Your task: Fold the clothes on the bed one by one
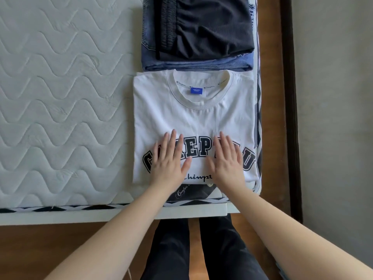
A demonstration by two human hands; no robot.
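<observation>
A white T-shirt [193,118] with black block letters and a blue neck label lies folded into a rectangle near the bed's front right corner. My left hand [170,158] presses flat on its lower left part, fingers straight. My right hand [227,160] lies flat on the lower right part, partly covering the letters. Behind the shirt sits a stack of folded clothes: a black garment [203,27] on top of blue jeans [193,63].
The quilted white mattress [60,98] stretches to the left. A dark printed mattress label [189,194] shows at the mattress edge under the shirt's front. The white bed frame [80,216] borders the wooden floor [270,138], and my dark trouser legs [201,249] stand below.
</observation>
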